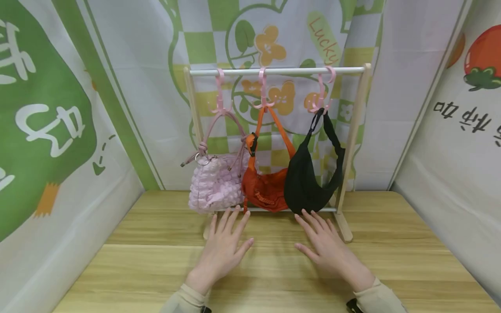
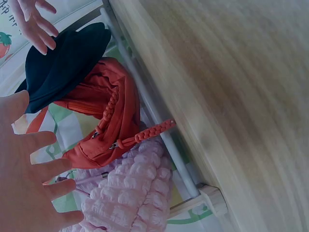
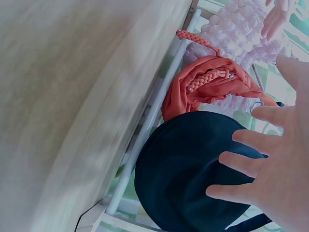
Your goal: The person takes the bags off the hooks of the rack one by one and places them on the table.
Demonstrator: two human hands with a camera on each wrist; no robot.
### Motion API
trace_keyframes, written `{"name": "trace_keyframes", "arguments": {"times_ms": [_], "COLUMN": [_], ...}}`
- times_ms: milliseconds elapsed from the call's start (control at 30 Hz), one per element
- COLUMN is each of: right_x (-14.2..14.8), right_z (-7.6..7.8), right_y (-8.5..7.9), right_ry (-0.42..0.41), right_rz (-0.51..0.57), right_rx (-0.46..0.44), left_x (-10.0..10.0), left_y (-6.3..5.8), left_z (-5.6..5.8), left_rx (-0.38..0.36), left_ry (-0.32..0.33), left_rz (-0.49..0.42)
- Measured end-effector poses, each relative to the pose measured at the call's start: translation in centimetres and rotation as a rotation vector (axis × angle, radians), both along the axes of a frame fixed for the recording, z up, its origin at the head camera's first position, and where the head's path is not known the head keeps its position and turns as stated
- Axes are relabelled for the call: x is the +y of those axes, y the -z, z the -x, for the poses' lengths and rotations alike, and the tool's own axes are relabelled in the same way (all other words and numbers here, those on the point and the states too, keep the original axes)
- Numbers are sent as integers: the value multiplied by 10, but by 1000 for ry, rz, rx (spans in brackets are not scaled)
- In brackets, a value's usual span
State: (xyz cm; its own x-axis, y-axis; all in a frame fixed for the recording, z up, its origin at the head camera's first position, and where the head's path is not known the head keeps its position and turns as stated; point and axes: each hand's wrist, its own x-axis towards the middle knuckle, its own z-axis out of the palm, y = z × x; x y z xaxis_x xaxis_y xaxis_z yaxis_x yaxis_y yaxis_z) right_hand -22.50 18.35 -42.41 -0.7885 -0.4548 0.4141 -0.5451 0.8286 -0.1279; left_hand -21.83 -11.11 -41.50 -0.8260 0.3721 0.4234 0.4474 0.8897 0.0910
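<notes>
Three bags hang in a row from pink hooks on a small rack. At the left is a puffy pink handbag [image 1: 217, 184], its strap on a hook [image 1: 220, 93]. An orange bag [image 1: 270, 189] with braided zipper pulls hangs in the middle, overlapping the pink one. To the right hangs a black crescent shoulder bag [image 1: 303, 187]. My left hand [image 1: 225, 248], fingers spread, is in front of the pink handbag, holding nothing. My right hand [image 1: 322, 245], fingers also spread and holding nothing, is just below and in front of the black bag.
The rack has a metal top bar [image 1: 293, 70], wooden side posts [image 1: 354, 121] and a lower bar behind my fingertips. It stands on a wood-grain table [image 1: 270, 278]. Printed curtains [image 1: 133, 78] enclose the back and both sides.
</notes>
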Motion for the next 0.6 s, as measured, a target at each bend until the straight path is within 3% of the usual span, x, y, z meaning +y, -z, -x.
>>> {"name": "trace_keyframes", "arguments": {"times_ms": [300, 600], "right_x": [-8, -16], "right_z": [10, 17], "right_y": [-12, -27], "right_ry": [-62, -80], "right_rz": [14, 32], "right_rx": [109, 143], "left_x": [-7, -16], "left_y": [-5, -11], "left_z": [10, 17], "left_rx": [54, 119], "left_ry": [-7, -3], "left_rz": [0, -13]}}
